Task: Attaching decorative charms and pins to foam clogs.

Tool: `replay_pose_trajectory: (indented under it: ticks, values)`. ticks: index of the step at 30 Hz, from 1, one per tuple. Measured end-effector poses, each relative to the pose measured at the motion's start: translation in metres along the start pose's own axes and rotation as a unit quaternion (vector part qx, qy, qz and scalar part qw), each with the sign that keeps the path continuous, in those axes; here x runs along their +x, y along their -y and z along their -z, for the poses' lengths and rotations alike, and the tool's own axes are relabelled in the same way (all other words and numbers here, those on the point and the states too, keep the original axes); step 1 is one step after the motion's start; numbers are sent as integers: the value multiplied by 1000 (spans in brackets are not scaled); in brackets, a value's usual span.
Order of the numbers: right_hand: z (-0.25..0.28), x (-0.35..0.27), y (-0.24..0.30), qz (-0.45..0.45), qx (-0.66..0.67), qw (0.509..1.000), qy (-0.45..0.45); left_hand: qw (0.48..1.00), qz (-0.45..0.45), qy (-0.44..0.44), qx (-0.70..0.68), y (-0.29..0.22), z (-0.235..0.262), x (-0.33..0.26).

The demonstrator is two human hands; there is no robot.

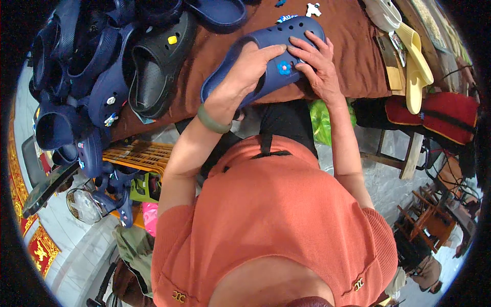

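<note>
A navy blue clog (266,37) with holes in its upper lies slantwise over the front edge of the cloth-covered table, toe to the right. A blue flower charm (284,68) with a pink centre sits on its upper. My left hand (248,70) reaches into the foot opening, its thumb laid along the top; its other fingers are hidden inside the shoe. From the right, my right hand (318,65) grips the toe part, fingertips pressed on the upper near the holes. Behind the toe a blue and white charm (287,19) is partly covered, with a white charm (313,9) beyond it.
Left of the clog stands a black clog (148,84) with a yellow charm, beside a pile of navy clogs (110,77). Pale yellow slippers (415,69) and a white clog (382,15) lie at the right edge of the brown cloth (360,64). An orange crate (138,156) stands lower left.
</note>
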State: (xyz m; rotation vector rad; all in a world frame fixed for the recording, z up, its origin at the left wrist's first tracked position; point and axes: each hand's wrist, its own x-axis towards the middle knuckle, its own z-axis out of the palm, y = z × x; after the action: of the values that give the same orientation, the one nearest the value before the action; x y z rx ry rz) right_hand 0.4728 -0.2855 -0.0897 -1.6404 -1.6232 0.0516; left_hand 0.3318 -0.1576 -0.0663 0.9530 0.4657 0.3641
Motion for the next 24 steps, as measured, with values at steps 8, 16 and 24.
replay_pose_trajectory:
  ticks: [8, 16, 24]
  values:
    - [-21, 9, 1, 5, -5, 983, -182, 998, -16, -20, 53, -1, 2, 1]
    - [-25, 7, -2, -64, 37, 974, -216, 981, -79, -66, 167, 3, 1, -1]
    - [-17, 4, 26, 12, -22, 995, -97, 993, -85, -48, 62, 7, 3, -8]
